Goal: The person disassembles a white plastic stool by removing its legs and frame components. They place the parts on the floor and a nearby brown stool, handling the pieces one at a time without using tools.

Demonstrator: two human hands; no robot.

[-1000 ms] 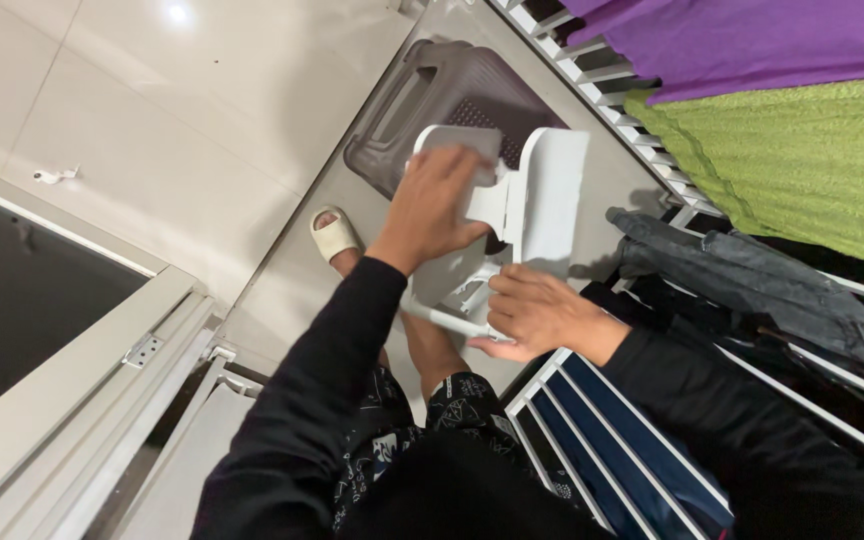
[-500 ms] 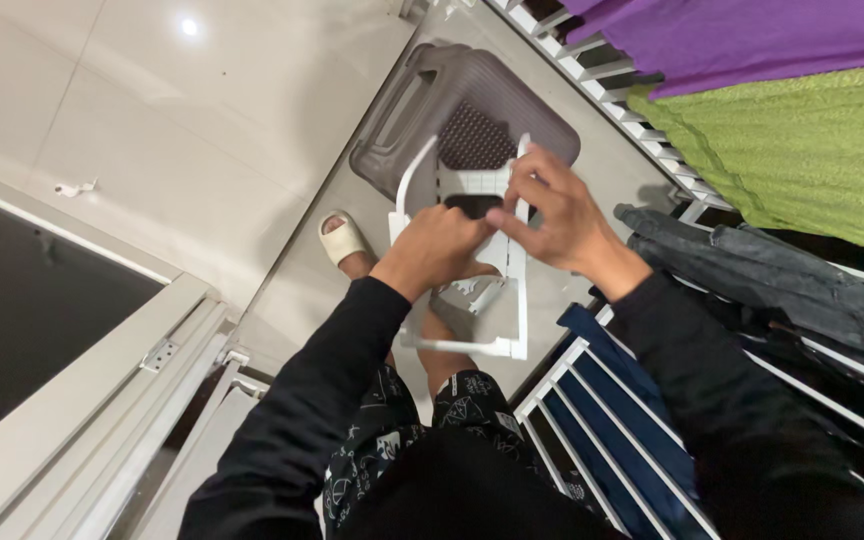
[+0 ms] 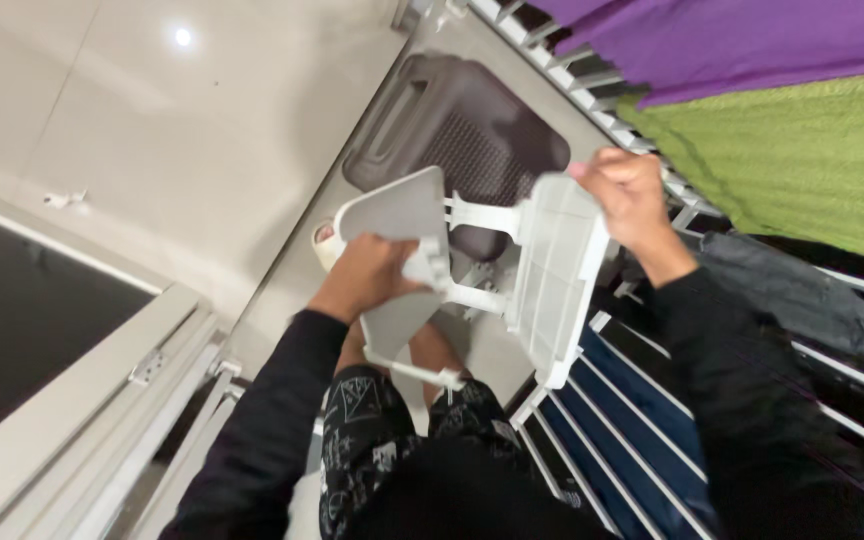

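Observation:
A white folding plastic stool (image 3: 512,250) is in the air in front of me, its panels spread apart. My left hand (image 3: 367,275) grips one flat side panel (image 3: 397,215) near its lower edge. My right hand (image 3: 632,195) holds the top edge of the other ribbed panel (image 3: 557,270). White cross bars join the two panels between my hands.
A brown plastic laundry basket (image 3: 432,110) stands on the floor below the stool. A white drying rack (image 3: 642,410) on the right carries a purple cloth (image 3: 752,40), a green cloth (image 3: 812,160) and dark garments (image 3: 802,300). A sliding door frame (image 3: 102,400) runs at the left.
The stool went from folded flat to spread open. My right hand moved right and up with one panel; my left hand shifted down-left on the other.

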